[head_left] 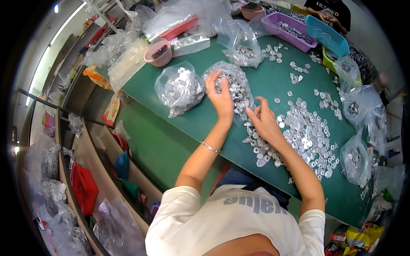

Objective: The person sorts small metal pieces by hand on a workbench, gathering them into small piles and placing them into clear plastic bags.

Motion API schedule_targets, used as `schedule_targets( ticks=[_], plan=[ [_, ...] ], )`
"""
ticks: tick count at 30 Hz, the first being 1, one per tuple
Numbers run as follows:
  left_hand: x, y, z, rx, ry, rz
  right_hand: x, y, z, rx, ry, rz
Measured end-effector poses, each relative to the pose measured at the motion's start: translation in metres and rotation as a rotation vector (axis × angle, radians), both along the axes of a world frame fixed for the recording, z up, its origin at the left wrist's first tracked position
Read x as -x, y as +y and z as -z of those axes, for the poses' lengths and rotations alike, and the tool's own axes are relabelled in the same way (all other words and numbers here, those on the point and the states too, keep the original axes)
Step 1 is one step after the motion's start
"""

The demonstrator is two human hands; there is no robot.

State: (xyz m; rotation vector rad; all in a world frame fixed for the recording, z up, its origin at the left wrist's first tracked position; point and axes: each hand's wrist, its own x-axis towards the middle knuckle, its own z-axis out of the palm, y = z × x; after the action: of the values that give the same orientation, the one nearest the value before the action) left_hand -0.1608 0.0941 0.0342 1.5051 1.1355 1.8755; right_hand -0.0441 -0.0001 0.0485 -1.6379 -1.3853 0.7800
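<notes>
My left hand [220, 99] is over a clear plastic bag of small silver metal pieces [237, 88]. Its fingers are bent and the thumb stands apart, with nothing visible between them. Beside the bag's right edge is my right hand [265, 123], thumb and forefinger spread; whether they touch the plastic I cannot tell. Under and to the right of that hand lies a wide spread of loose silver pieces [309, 136], many of them round, on the green table [188, 128]. A second filled clear bag [179, 88] sits to the left of the first.
Farther back stand another bag of pieces [244, 52], a pink bowl [159, 53], a purple basket [287, 30] and a blue basket [326, 36]. Small clusters [329, 102] lie at the right, near a hanging bag [355, 160]. Shelves [98, 170] line the left. Another person [329, 15] is at the far right.
</notes>
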Motion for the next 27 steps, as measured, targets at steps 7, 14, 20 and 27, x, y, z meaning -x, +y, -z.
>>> schedule_targets(
  ticks=[7,14,20,27],
  plan=[
    [0.004,0.013,0.003,0.014,0.413,0.113,-0.008,0.064,0.017,-0.096,-0.274,0.044],
    [0.033,0.027,-0.018,-0.107,0.622,0.074,-0.011,0.111,-0.037,-0.145,0.127,0.012],
    [0.050,0.059,-0.047,-0.150,0.601,-0.103,-0.006,0.159,-0.039,-0.182,0.474,0.033],
    [0.070,0.084,-0.053,0.102,0.921,-0.313,-0.020,0.153,-0.038,-0.223,0.258,-0.063]
  ],
)
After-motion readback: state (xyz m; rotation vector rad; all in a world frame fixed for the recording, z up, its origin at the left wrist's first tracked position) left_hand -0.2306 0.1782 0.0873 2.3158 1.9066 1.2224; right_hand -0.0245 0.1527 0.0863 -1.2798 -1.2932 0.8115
